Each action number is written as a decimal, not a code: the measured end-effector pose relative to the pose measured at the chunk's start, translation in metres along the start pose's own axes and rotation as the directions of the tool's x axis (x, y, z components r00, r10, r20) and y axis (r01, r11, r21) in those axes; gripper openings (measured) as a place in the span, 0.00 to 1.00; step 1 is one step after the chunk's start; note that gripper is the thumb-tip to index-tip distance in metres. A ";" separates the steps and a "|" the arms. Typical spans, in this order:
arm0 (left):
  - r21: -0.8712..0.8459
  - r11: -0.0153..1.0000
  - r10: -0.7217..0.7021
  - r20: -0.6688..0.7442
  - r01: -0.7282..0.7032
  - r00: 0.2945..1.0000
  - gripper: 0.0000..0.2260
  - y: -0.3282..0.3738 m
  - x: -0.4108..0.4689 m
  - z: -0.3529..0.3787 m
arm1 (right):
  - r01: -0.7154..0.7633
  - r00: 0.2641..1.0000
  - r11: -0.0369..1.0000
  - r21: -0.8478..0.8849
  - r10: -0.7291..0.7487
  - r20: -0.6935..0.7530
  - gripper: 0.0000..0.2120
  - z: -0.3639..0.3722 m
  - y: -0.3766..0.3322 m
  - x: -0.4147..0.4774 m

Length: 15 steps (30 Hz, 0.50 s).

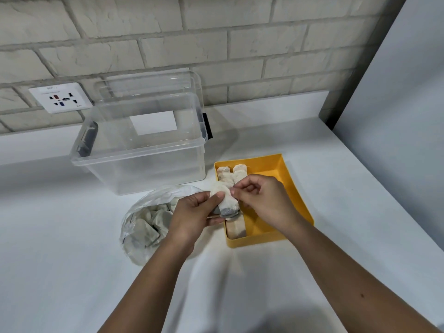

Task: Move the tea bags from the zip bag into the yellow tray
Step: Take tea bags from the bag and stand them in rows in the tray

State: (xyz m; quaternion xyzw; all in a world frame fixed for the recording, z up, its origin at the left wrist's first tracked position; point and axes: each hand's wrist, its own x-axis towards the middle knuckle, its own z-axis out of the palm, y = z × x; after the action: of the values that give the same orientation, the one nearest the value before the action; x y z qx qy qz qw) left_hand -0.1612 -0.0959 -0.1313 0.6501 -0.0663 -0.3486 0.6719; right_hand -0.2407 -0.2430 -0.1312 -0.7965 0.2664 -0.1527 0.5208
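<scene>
Crumpled clear zip bag [134,219] at left holds pale, pillow-shaped tea bags [150,228]. Left hand [192,212] grips a soft paper tea bag [229,204], dark leaf showing at its lower end; right hand [264,200] pinches its upper edge, above the left side of the rigid square yellow tray [269,168]

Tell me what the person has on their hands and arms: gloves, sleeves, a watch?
Nothing that shows. The left hand and the right hand are bare, with no gloves, rings or watch in view. The left forearm and the right forearm are uncovered down to the picture's lower edge, so no sleeve appears. The nails that show look short and plain.
</scene>
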 end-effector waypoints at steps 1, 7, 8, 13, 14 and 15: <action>-0.006 1.000 -0.001 -0.002 0.001 1.000 0.07 0.000 0.000 0.001 | -0.001 0.999 1.000 0.008 0.002 -0.034 0.10 -0.002 0.000 -0.001; -0.009 1.000 -0.013 0.018 0.013 1.000 0.07 0.001 -0.004 0.001 | 0.027 0.999 0.998 -0.053 -0.024 0.042 0.08 -0.006 -0.004 -0.009; -0.009 1.000 -0.020 0.034 0.021 0.999 0.07 0.001 -0.004 0.001 | 0.030 0.999 0.998 -0.056 -0.028 0.033 0.07 -0.006 -0.003 -0.010; -0.041 0.998 -0.054 0.083 0.057 0.995 0.06 0.000 -0.004 -0.001 | 0.000 1.000 0.999 0.046 0.000 -0.003 0.06 -0.010 0.002 -0.008; -0.051 0.997 -0.059 0.085 0.063 0.995 0.06 0.000 -0.003 -0.001 | -0.008 1.000 0.996 0.084 0.008 -0.003 0.06 -0.010 0.003 -0.008; -0.061 0.996 -0.064 0.086 0.069 0.994 0.06 -0.001 -0.003 -0.002 | -0.020 1.000 0.992 0.121 0.021 -0.004 0.06 -0.010 0.003 -0.007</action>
State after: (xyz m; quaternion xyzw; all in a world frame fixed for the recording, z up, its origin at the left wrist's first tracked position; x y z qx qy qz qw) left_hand -0.1627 -0.0930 -0.1314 0.6149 -0.0616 -0.3998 0.6770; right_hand -0.2529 -0.2473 -0.1298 -0.7604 0.2662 -0.1654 0.5688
